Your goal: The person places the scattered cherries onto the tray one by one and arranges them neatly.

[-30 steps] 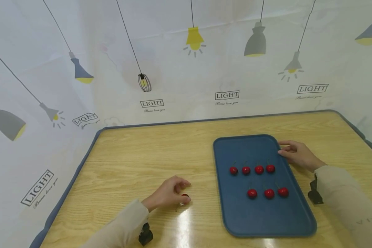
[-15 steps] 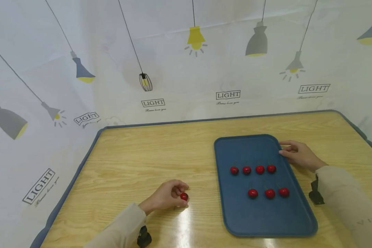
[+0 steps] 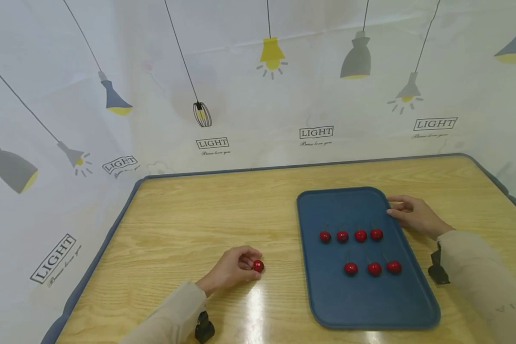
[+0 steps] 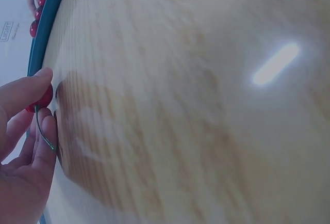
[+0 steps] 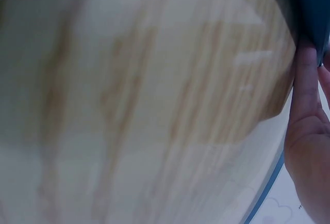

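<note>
My left hand (image 3: 232,268) pinches a single red cherry (image 3: 258,266) between thumb and fingers, over the wooden table left of the tray. In the left wrist view the thin green stem (image 4: 42,131) hangs down from the cherry across the fingers. A dark blue tray (image 3: 370,308) lies on the right, with several red cherries (image 3: 360,235) in two rows, stems pointing away. My right hand (image 3: 417,215) rests at the tray's right rim, thumb and fingertips against it; the right wrist view has the straight thumb (image 5: 305,79) along the tray's side.
The light wooden table (image 3: 198,215) has a blue edge trim along its back and sides. White cloth (image 3: 249,95) printed with lamps and the word LIGHT hangs behind it. Small dark devices are strapped at both sleeves.
My left hand has tilted and shifted slightly, turning the pinched cherry from mostly hidden behind the thumb into plain view at the fingertips. My right hand and the tray have stayed put.
</note>
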{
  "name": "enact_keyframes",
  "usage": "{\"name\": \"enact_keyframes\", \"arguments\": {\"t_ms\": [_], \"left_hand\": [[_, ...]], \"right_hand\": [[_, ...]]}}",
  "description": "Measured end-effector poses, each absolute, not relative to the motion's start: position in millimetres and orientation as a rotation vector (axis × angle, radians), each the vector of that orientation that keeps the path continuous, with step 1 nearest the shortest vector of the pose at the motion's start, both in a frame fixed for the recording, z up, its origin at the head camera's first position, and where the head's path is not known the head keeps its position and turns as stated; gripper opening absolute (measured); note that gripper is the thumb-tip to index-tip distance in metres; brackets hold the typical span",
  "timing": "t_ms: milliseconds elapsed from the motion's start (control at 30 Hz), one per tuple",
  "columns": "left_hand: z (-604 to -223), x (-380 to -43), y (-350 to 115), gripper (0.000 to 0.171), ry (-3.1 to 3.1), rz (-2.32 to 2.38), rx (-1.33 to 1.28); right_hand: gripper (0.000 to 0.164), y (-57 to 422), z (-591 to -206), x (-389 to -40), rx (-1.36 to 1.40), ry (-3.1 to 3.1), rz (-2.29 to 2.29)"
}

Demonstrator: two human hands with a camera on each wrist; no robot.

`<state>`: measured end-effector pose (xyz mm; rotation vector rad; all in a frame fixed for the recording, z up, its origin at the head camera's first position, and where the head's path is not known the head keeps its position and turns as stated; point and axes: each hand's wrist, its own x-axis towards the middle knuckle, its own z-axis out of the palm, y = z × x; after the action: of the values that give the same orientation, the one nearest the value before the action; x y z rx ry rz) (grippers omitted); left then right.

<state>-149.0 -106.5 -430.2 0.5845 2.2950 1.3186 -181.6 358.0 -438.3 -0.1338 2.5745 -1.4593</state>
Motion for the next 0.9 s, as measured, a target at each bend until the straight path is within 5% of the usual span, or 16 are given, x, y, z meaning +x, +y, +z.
{"name": "enact_keyframes", "arguments": {"t_ms": [900], "left_hand": [[-434.5, -157.6, -88.6, 0.029, 2.372, 1.221, 0.673]], "right_hand": [[0.056, 358.1, -437.2, -180.9, -0.120, 2.567, -1.461]]}}
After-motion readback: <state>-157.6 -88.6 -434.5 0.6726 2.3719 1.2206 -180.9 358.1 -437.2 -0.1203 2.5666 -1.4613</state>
